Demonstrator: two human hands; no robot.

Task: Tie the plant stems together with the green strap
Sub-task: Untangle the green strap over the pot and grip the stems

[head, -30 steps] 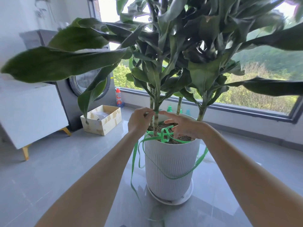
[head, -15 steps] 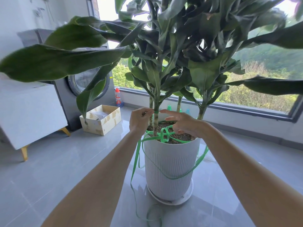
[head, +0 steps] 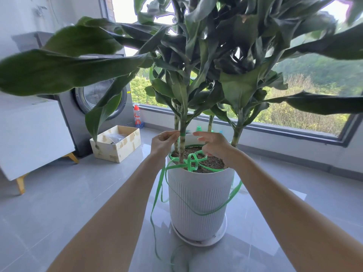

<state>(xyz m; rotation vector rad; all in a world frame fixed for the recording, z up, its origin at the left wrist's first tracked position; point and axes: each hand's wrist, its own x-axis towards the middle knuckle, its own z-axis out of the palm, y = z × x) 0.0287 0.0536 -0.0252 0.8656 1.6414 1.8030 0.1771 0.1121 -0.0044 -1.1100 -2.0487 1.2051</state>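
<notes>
1. The left hand (head: 164, 143) is reaching in at nine o'clock of the front stem, its fingertips pressed together and pinching the green strap (head: 189, 163) where one turn of it is wrapping that stem just above the pot's rim.
2. The right hand (head: 214, 146) is hovering at three o'clock of the same stem, forefinger pointing towards it and the other fingers curling over the soil (whether they are holding any strap, I cannot tell).
3. The stems (head: 182, 152) are standing upright in the soil, two close together at the front left, a thin one behind at twelve o'clock and one apart at two o'clock.
4. The rest of the strap is lying in loops on the soil, spilling over the rim at nine o'clock, draping across the front of the white ribbed pot (head: 198, 199) and trailing onto the floor (head: 78, 203) at six o'clock.
5. The pot is sitting on a white saucer (head: 221, 235).
6. A cardboard box (head: 117, 152) is resting on the floor at ten o'clock of the pot, with a washing machine (head: 74, 122) behind it and a red-labelled bottle (head: 137, 116) standing beneath the window (head: 294, 114).
</notes>
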